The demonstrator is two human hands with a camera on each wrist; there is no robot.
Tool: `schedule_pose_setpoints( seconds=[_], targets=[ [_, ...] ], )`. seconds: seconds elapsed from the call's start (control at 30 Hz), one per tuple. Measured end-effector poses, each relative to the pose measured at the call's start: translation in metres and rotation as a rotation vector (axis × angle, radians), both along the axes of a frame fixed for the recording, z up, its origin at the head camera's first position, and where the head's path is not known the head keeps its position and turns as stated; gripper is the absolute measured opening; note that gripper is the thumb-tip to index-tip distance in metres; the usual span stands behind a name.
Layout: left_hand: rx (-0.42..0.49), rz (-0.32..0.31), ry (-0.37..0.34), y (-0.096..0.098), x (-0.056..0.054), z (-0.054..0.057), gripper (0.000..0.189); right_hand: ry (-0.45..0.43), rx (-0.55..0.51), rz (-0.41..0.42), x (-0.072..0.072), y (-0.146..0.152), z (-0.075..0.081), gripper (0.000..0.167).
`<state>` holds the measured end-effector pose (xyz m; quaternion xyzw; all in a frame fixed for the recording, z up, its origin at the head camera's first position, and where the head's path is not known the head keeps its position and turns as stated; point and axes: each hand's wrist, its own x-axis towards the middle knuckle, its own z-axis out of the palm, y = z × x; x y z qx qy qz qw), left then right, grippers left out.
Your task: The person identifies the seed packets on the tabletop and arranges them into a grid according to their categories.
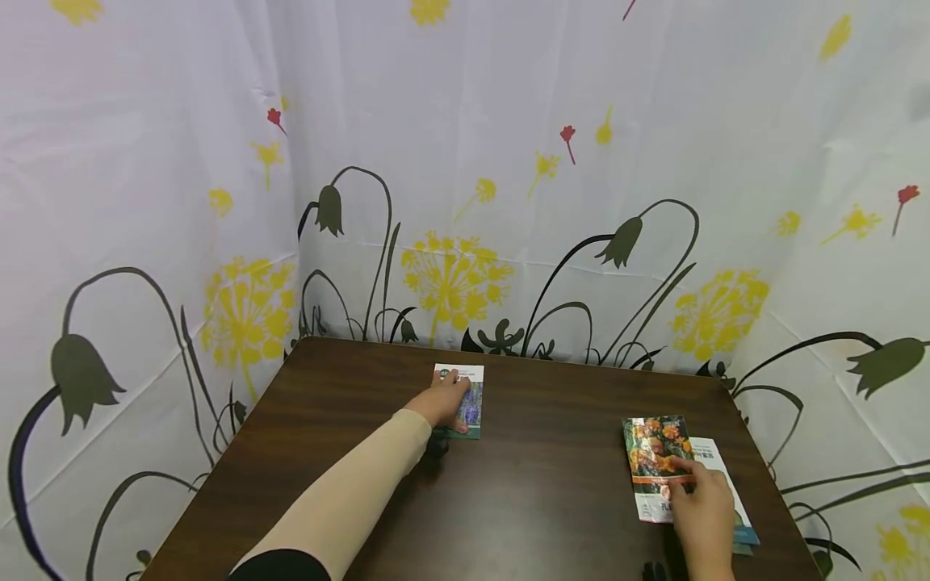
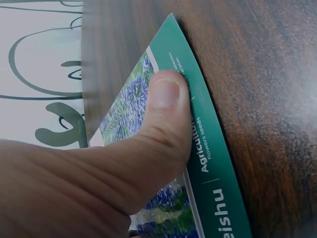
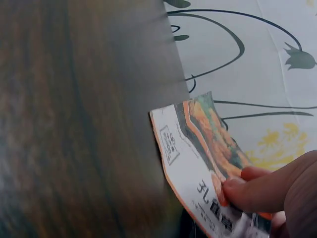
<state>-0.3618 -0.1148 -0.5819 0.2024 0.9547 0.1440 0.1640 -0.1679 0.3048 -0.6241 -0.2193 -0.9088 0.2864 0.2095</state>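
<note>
At the far side of the table, my left hand rests on a seed packet with purple flowers and a green lower band. The thumb lies across the packet's face in the left wrist view. On the right side, my right hand pinches a seed packet printed with orange flowers, thumb on its front. In the right wrist view this orange-flower packet is tilted and slightly bent. Under it, another packet, white with a blue lower edge, is partly covered; a green edge shows below that one.
The dark wooden table extends between the two hands. A white curtain with printed flowers hangs behind the table and along both sides. A small dark object shows at the bottom, left of the right wrist.
</note>
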Motion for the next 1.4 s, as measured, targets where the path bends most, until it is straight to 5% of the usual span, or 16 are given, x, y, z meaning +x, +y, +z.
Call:
schedule_pose_setpoints(
  seconds=[0.27, 0.4, 0.57, 0.93, 0.97, 1.2, 1.33, 1.4],
  targets=[
    [-0.008, -0.001, -0.012, 0.002, -0.004, -0.006, 0.095, -0.04, -0.019, 0.037, 0.002, -0.007, 0.007, 0.045],
    [-0.007, 0.005, -0.025, 0.002, -0.007, -0.003, 0.091, 0.031, -0.03, 0.156, -0.001, -0.009, 0.005, 0.053],
    [-0.007, 0.013, -0.06, 0.005, -0.006, 0.006, 0.09, 0.106, 0.1, 0.314, -0.004, -0.008, 0.004, 0.051],
    [-0.027, 0.0, -0.025, 0.003, -0.008, 0.002, 0.093, -0.129, 0.145, 0.445, -0.005, -0.019, 0.002, 0.03],
    [-0.041, 0.008, -0.033, 0.004, -0.005, 0.009, 0.091, -0.131, 0.144, 0.445, -0.004, -0.022, 0.003, 0.03],
    [-0.048, 0.011, 0.002, 0.004, -0.004, 0.011, 0.088, -0.175, 0.185, 0.445, -0.003, -0.033, 0.005, 0.043],
    [-0.046, 0.018, -0.027, 0.004, -0.006, 0.004, 0.088, -0.228, 0.161, 0.473, -0.004, -0.037, 0.001, 0.047],
    [-0.04, 0.011, -0.02, 0.003, -0.014, -0.01, 0.089, -0.247, 0.107, 0.496, -0.006, -0.039, 0.001, 0.048]
  ],
)
